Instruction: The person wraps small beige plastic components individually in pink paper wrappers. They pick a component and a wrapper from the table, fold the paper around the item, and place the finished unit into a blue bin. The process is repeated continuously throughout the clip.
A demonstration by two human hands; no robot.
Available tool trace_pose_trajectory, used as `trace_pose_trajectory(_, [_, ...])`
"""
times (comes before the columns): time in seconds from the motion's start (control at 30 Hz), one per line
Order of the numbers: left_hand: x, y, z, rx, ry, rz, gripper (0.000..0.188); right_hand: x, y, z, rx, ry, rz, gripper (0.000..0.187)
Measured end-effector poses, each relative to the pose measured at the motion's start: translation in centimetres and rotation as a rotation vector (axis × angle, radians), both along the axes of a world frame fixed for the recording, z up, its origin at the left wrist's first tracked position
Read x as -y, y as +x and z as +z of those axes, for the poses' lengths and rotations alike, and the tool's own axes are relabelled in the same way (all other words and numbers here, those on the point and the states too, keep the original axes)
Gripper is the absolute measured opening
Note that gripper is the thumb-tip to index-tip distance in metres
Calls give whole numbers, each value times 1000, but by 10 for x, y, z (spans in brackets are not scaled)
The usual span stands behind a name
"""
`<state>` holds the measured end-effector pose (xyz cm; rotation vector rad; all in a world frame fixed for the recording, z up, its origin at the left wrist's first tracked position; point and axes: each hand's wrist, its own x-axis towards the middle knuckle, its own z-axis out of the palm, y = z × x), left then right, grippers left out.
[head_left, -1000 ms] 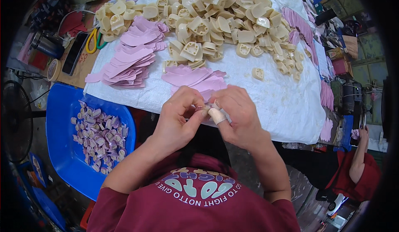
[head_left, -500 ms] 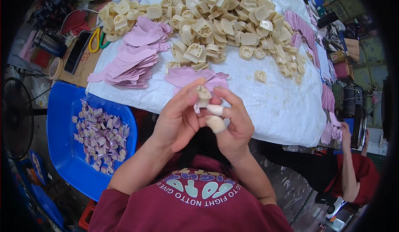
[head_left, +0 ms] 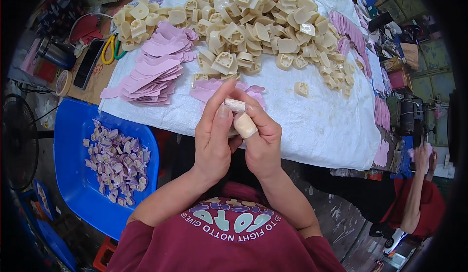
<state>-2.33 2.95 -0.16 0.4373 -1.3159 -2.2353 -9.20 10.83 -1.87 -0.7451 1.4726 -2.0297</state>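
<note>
One phone (head_left: 88, 65), one tape roll (head_left: 64, 83), uncountable cream pieces (head_left: 263, 31).

White sheet (head_left: 317, 121) has big heap of beige pcs (head_left: 258, 33) at far side, pink pcs (head_left: 156, 72) stacked L, more nr front & R. Cardboard (head_left: 91, 94) to L: phone (head_left: 88, 65), tape roll (head_left: 68, 83), scissors (head_left: 103, 53).

The woven sheet (head_left: 321, 126) is white. On it, the heaped moulded pieces (head_left: 261, 31) are creamy beige and the stacked cut-outs (head_left: 153, 72) plain lilac-pink. Left of the sheet, scissor handles (head_left: 103, 53) show yellow and green, cardboard (head_left: 90, 94) brown, the phone (head_left: 88, 63) black. Below the sheet's left part, the basin (head_left: 73, 174) is solid blue, its small wrapped pieces (head_left: 117, 160) lilac and cream. Below the sheet's front edge, a maroon T-shirt (head_left: 224, 252) carries mint, purple, tan and white lettering (head_left: 241, 223).
</note>
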Motion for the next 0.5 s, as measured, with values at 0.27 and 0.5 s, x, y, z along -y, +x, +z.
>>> trace_pose_trajectory(0.27, [13,2,-2,22,69,-150,48,-13,-2,-2,-12,6,170,41])
trace_pose_trajectory(0.5, [26,2,2,63,338,-255,58,-16,-14,5,-342,175,80,40])
